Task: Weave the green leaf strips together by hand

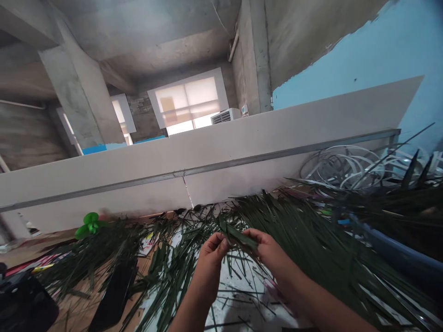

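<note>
Between my hands is a folded strip of green palm leaf (232, 234), raised over the littered work surface. The fingers of my left hand (213, 251) pinch its left end. My right hand (265, 246) grips the same strip from the right, its fingertips partly hidden by the leaf. Cut leaf pieces (180, 272) lie in a heap to the left of my hands. A thick spread of long green leaves (297, 240) covers the right side.
A dark phone-like slab (114, 295) and a green plastic object (91, 224) lie to the left. At the right are a blue basin (398, 251) and coiled white strapping (332, 166). A pale partition (214, 147) runs along the back.
</note>
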